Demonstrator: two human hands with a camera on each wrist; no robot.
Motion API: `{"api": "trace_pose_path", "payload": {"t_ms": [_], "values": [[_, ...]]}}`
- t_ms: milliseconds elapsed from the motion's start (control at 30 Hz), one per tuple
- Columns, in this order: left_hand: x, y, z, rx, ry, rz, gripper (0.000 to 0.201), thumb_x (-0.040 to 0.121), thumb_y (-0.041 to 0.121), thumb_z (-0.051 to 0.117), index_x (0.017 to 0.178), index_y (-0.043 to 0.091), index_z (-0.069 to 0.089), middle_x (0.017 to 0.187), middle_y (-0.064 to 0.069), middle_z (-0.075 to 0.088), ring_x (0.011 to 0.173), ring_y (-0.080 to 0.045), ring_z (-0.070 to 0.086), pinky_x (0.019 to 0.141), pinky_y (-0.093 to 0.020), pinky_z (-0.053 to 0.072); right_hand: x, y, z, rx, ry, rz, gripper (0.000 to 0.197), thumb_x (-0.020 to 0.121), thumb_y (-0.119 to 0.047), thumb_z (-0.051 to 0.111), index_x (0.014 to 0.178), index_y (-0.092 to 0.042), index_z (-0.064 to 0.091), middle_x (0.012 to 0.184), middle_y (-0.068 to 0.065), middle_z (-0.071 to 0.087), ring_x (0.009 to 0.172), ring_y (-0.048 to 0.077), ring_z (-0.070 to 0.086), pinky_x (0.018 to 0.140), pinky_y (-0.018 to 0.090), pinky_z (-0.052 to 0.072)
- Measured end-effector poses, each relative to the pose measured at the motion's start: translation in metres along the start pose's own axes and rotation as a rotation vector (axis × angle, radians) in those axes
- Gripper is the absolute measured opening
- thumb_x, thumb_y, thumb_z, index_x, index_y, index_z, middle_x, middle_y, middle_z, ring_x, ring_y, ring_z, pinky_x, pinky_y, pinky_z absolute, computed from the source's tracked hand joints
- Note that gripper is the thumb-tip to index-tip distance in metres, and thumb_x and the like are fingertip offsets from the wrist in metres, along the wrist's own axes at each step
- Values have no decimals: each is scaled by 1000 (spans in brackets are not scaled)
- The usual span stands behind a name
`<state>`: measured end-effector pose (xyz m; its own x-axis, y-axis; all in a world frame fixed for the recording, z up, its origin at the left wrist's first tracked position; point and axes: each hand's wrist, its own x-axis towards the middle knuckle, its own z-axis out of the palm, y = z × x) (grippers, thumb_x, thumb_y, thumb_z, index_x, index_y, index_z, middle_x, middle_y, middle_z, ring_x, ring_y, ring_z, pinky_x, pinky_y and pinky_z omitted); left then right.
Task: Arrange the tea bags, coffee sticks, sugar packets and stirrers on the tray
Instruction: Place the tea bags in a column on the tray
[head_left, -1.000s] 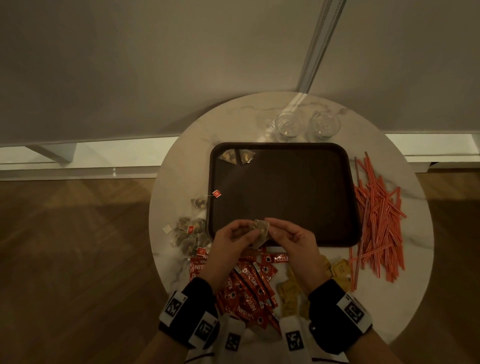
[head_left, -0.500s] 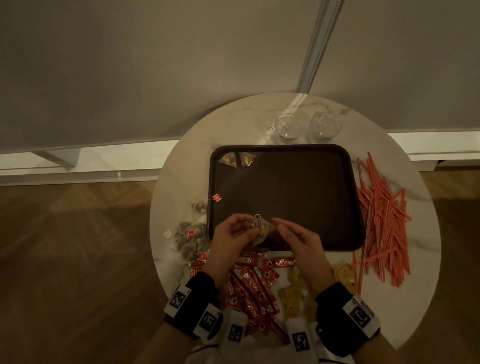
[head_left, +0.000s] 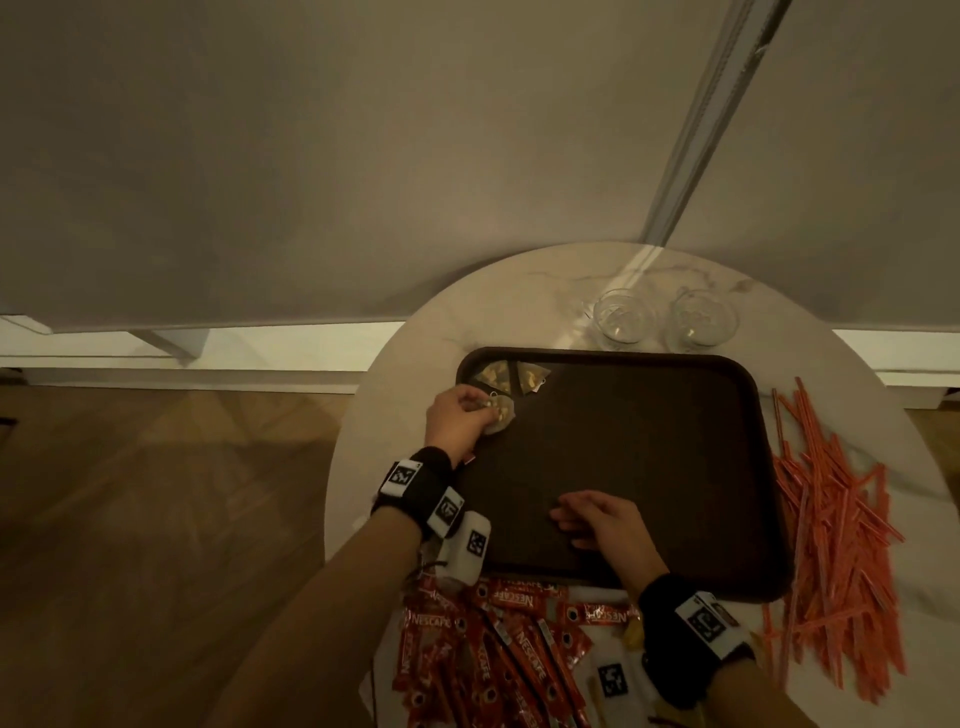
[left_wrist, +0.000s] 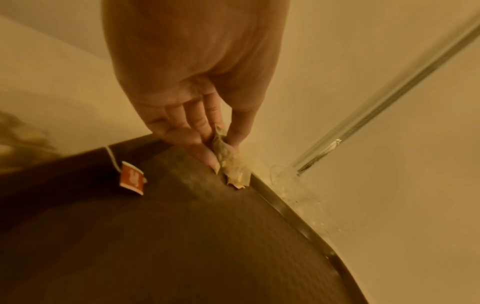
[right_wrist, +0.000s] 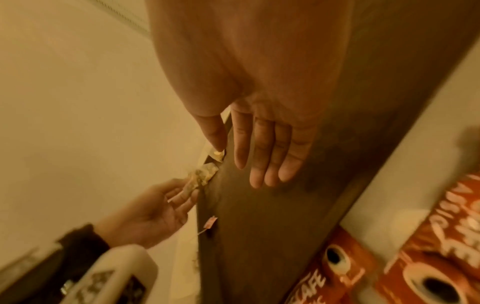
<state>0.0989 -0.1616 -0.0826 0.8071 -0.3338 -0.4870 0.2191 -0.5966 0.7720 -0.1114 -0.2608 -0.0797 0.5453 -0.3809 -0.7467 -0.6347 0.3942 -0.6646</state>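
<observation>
A pyramid tea bag (head_left: 500, 415) was pinched between the thumb and fingertips of the left hand (head_left: 456, 419) and was held low over the far left corner of the dark brown tray (head_left: 623, 467), at about 10 o'clock of the tray. Two more tea bags (head_left: 514, 375) were seen lying just beyond it in that same corner. A red paper tag (left_wrist: 131, 180) on a thin string was seen hanging over the tray's left rim. The right hand (head_left: 597, 522) was held flat and empty, fingers straight and together, low over the tray toward 6 o'clock. Red Nescafé coffee sticks (head_left: 498, 649) were heaped on the round marble surface (head_left: 415, 353) at 6 o'clock of the tray, orange stirrers (head_left: 831, 545) were scattered at 3 o'clock, and two empty glasses (head_left: 665, 318) stood at 12 o'clock.
</observation>
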Motion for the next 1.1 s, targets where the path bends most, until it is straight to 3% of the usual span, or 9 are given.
{"api": "trace_pose_path", "payload": {"t_ms": [167, 333, 433, 500, 633, 700, 800, 900, 1100], "values": [[17, -1, 7, 245, -24, 46, 17, 84, 20, 74, 91, 29, 61, 102, 1, 67, 95, -16, 63, 86, -35, 55, 17, 7, -4, -43, 15, 10, 22, 103, -18, 48, 102, -10, 69, 88, 1, 77, 88, 15, 69, 75, 27, 52], [14, -1, -6, 528, 7, 223, 41, 87, 39, 69, 124, 24, 57, 114, 7, 62, 104, -14, 59, 84, -28, 46, 19, 13, -6, -54, 34, -19, 23, 103, -14, 47, 100, -7, 68, 84, 3, 77, 83, 17, 72, 74, 28, 54], [8, 1, -13, 644, 31, 326, 45, 89, 47, 63, 128, 26, 55, 120, 8, 58, 107, -12, 57, 83, -25, 40, 22, 15, -9, -6, 52, 9, 23, 104, -13, 44, 100, -7, 67, 83, 6, 77, 81, 18, 74, 75, 31, 57], [7, 1, -14, 696, -59, 387, 51, 87, 53, 64, 131, 30, 51, 120, 10, 55, 106, -11, 56, 82, -26, 42, 24, 13, -10, 36, 56, 32, 24, 104, -12, 43, 99, -5, 66, 82, 9, 77, 80, 20, 74, 71, 31, 57], [15, 4, -8, 892, -246, 463, 62, 86, 43, 68, 142, 32, 42, 137, 1, 53, 120, -20, 54, 95, -35, 46, 26, 9, -9, 50, 62, 54, 23, 103, -11, 45, 96, 1, 64, 81, 16, 76, 76, 24, 74, 64, 30, 55], [21, 8, -4, 907, -242, 460, 56, 87, 38, 68, 139, 32, 47, 130, 1, 59, 117, -21, 56, 92, -35, 47, 26, 8, -9, 63, 61, 60, 23, 102, -10, 45, 96, 2, 63, 80, 17, 75, 74, 24, 74, 62, 29, 55], [27, 12, 0, 901, -216, 468, 26, 89, 32, 66, 115, 29, 63, 100, 6, 62, 101, -20, 62, 77, -29, 44, 27, 7, -10, 79, 56, 79, 22, 101, -10, 46, 95, 1, 63, 80, 17, 75, 73, 24, 74, 61, 29, 55], [30, 12, -1, 824, -165, 472, 9, 89, 30, 67, 98, 28, 65, 91, 12, 58, 92, -13, 60, 75, -25, 40, 27, 5, -10, 91, 52, 93, 22, 101, -11, 46, 93, 0, 63, 79, 17, 75, 74, 25, 74, 61, 28, 55], [29, 6, -2, 718, -100, 469, 26, 86, 36, 71, 108, 22, 67, 101, 8, 63, 92, -9, 55, 80, -26, 43, 28, 5, -8, 83, 62, 106, 22, 101, -11, 45, 95, 0, 63, 79, 16, 75, 76, 26, 75, 61, 28, 55]]}}
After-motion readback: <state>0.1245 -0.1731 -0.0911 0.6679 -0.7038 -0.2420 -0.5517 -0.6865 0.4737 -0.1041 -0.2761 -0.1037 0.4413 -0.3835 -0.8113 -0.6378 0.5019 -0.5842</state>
